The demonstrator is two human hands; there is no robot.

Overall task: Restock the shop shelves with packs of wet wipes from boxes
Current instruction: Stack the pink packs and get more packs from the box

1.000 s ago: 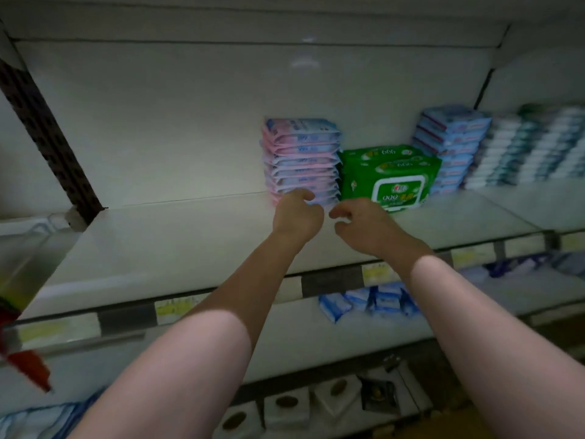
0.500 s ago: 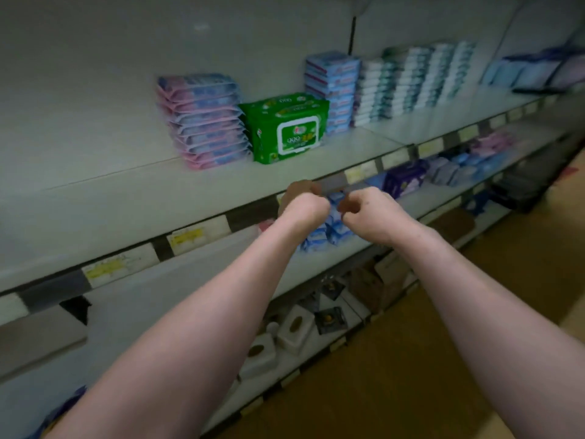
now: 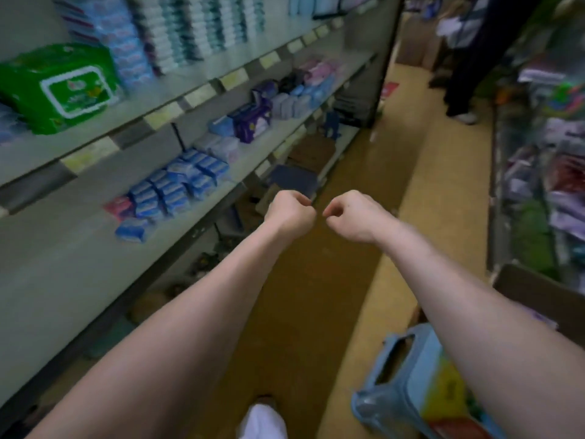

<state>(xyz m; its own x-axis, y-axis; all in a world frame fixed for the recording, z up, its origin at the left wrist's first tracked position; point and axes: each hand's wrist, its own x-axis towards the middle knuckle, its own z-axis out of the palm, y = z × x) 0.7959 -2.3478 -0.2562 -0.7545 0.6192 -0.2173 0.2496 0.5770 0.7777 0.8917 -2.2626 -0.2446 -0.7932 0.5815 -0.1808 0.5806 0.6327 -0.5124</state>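
Note:
My left hand [image 3: 289,213] and my right hand [image 3: 351,217] are stretched out side by side over the aisle floor, fingers curled in, holding nothing. They are almost touching each other. On the upper shelf [image 3: 164,115] at the left lies a green pack of wet wipes [image 3: 60,87]. Beside it stand a stack of blue packs [image 3: 126,42] and stacks of white and teal packs [image 3: 190,26]. Both hands are well away from that shelf, lower and to its right.
Small blue packs [image 3: 177,185] and purple packs [image 3: 253,122] lie on the lower shelf. A blue plastic crate [image 3: 402,375] and a cardboard box [image 3: 538,299] stand at the lower right. A person in dark trousers [image 3: 468,58] stands down the aisle. Another rack [image 3: 554,153] lines the right.
My view has swung right from the shelf to the aisle. Both hands have drawn back from the wipes on the upper shelf and now hang over the floor, still curled.

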